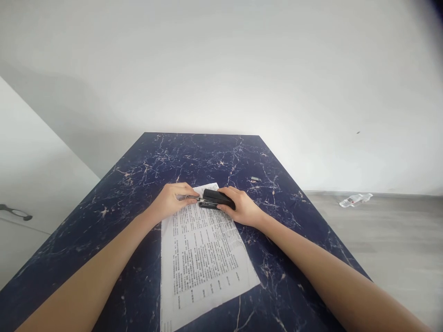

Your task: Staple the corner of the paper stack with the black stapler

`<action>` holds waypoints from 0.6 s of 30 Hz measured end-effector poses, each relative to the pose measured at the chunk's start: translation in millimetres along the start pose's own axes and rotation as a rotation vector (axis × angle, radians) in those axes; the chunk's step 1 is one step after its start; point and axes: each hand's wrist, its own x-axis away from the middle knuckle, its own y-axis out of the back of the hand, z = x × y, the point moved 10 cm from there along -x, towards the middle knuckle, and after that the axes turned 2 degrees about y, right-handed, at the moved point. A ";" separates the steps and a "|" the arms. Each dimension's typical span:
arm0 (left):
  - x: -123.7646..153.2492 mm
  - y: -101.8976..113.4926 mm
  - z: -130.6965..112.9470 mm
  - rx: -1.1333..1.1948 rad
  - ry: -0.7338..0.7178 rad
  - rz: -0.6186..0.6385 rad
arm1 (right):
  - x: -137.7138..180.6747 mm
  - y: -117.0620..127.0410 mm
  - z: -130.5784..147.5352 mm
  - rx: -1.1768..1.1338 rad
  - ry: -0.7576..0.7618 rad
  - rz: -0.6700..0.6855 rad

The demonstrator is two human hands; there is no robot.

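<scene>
A black stapler (218, 198) lies over the top of a printed sheet of paper (204, 263), its jaws a little apart and silvery metal showing at its left end. My right hand (244, 207) is closed around the stapler's right end, thumb below and fingers above. At the left end of the stapler, the fingertips of my left hand (175, 199) are pinched together over the paper. A thin bit of metal shows by those fingertips; what it is, I cannot make out. My left fingers partly hide the paper's upper edge.
A small pale green item (254, 179) lies on the dark blue marbled table (194, 154), right of and beyond the stapler. White walls stand behind and to the left. Crumpled clear plastic (356, 199) rests on the floor at right, and a black handle (15, 212) shows at far left.
</scene>
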 end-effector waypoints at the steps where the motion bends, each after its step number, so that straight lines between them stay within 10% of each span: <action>1: 0.0 -0.7 0.2 0.003 0.005 0.010 | -0.1 0.3 0.1 0.001 0.001 -0.001; 18: 2.5 -8.1 -7.9 -0.149 -0.123 0.133 | -0.9 1.0 0.1 -0.005 0.008 -0.006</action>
